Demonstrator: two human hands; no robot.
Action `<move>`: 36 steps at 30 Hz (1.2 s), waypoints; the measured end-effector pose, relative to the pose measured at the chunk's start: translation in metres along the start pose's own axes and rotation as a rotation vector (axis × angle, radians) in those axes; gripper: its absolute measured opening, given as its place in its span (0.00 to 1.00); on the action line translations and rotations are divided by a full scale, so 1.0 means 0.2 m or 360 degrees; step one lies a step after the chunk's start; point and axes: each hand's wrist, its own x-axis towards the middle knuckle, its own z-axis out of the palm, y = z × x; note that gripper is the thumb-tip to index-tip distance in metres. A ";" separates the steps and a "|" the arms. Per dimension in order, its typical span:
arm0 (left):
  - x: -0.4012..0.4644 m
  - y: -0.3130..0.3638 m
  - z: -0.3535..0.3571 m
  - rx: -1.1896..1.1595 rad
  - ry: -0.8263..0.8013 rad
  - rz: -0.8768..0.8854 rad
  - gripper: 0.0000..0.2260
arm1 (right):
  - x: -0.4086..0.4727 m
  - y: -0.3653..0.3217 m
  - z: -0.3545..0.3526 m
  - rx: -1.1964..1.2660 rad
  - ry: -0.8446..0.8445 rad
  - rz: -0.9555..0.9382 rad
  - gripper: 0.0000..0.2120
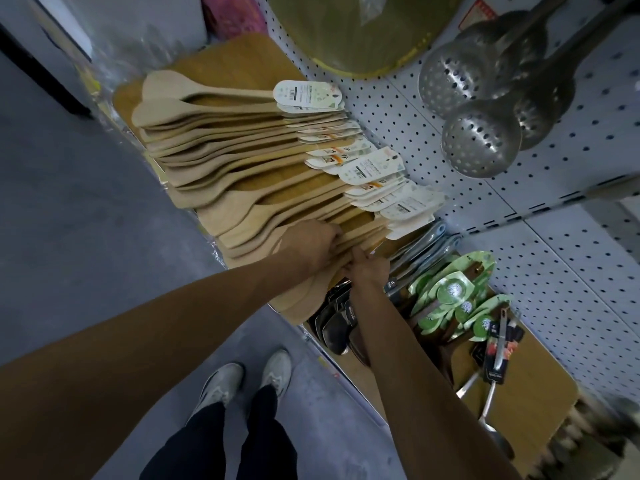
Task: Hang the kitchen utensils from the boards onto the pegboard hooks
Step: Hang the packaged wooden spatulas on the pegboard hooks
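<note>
Currently your left hand (311, 242) and right hand (367, 268) curl onto the pale flat wooden spatulas (242, 188) at frame centre; light, stiff, smooth: grip one mid-handle.

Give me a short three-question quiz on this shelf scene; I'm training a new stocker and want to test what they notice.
1. True or false: the metal skimmers already hang on the pegboard.
2. Which utensils do both hands touch? A) green-carded utensils B) wooden spatulas C) black-handled tools
3. Fill in: the wooden spatulas' handle ends carry white paper ____.

Key:
1. True.
2. B: the left hand and right hand meet at the near end of the spatula pile, fingers on the handles.
3. Labels.
</note>
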 end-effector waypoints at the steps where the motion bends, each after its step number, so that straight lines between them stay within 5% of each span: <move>1: -0.01 0.03 -0.02 -0.0011 0.0003 -0.0014 0.04 | -0.01 -0.01 -0.02 -0.0043 0.0061 -0.0027 0.14; 11: -0.08 0.18 -0.20 -0.0900 -0.0149 -0.0202 0.09 | -0.25 -0.07 -0.30 -0.0053 0.0208 -0.0041 0.19; 17: -0.32 0.24 -0.30 -0.1222 -0.0293 -0.0314 0.15 | -0.59 -0.10 -0.49 0.0329 0.0050 -0.0089 0.08; 22: -0.58 0.32 -0.41 -0.1214 -0.0362 -0.0308 0.18 | -0.92 -0.12 -0.71 0.0486 -0.0081 -0.0216 0.03; 27: -0.85 0.52 -0.56 -0.1181 -0.0388 -0.0180 0.09 | -1.21 -0.12 -0.94 0.0689 -0.0131 -0.0130 0.08; 36: -1.23 1.14 -0.66 -0.1066 -0.0876 0.0154 0.11 | -1.71 -0.01 -1.52 0.0723 0.0161 -0.0288 0.08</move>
